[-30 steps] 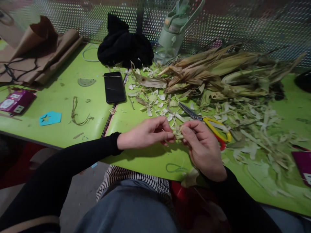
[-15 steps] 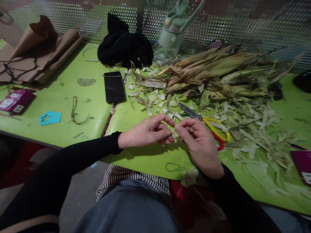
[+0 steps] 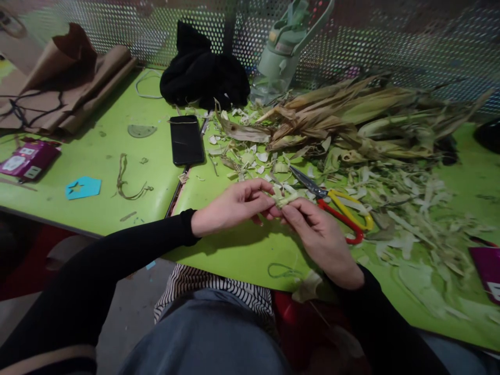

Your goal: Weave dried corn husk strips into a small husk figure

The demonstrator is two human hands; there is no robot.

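Both hands meet over the front of the green table, pinching a small pale-green piece of corn husk point(image 3: 287, 198) between them. My left hand point(image 3: 238, 205) grips its left side between thumb and fingers. From the right, my right hand point(image 3: 318, 234) pinches the lower edge with thumb and forefinger. Part of the piece is hidden behind the fingertips. Just beyond my right hand lie scissors point(image 3: 344, 211) with red and yellow handles, blades pointing back left. Behind them is a heap of dried corn husks point(image 3: 336, 114), with cut husk scraps point(image 3: 417, 208) strewn to the right.
A black phone point(image 3: 186, 140) lies left of the scraps. A black cloth point(image 3: 205, 73) and a green bottle point(image 3: 279, 57) stand at the mesh partition. Brown paper point(image 3: 78, 83), a purple packet point(image 3: 29, 160) and a blue paper cutout point(image 3: 83, 188) are at left. A thin cord loop point(image 3: 283, 271) lies near the front edge.
The husk piece has turned from hanging below the fingertips to showing above them. My right hand's fingertips have lowered slightly, and the left fingers have closed in on the piece.
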